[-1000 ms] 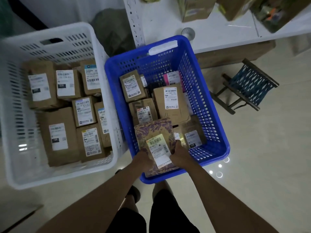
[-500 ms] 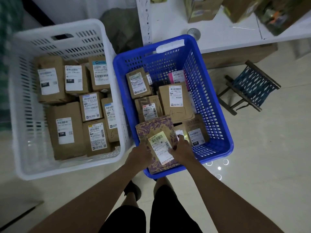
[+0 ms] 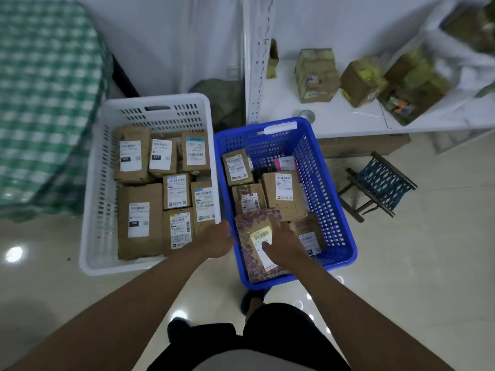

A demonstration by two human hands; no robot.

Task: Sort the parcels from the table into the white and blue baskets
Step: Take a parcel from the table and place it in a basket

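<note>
A purple patterned parcel [image 3: 251,223] with a yellow and white label leans against the near wall of the blue basket [image 3: 332,210], on top of several brown parcels. My right hand [image 3: 281,243] rests on its label with the fingers spread flat. My left hand [image 3: 217,239] hovers over the gap between the two baskets, just left of the blue rim, with loose fingers that hold nothing. The white basket [image 3: 93,210] stands to the left, filled with several brown labelled parcels [image 3: 139,218].
A white table [image 3: 334,113] behind the blue basket carries several cardboard boxes [image 3: 316,76] and a round metal lid [image 3: 307,115]. A small folding stool [image 3: 380,183] stands to the right on the glossy floor. A green checked cloth [image 3: 40,103] hangs at the left.
My left hand has let go of the purple parcel and moved left off the blue basket. My right hand has shifted from the parcel's edge onto its label. The parcel now lies in the basket.
</note>
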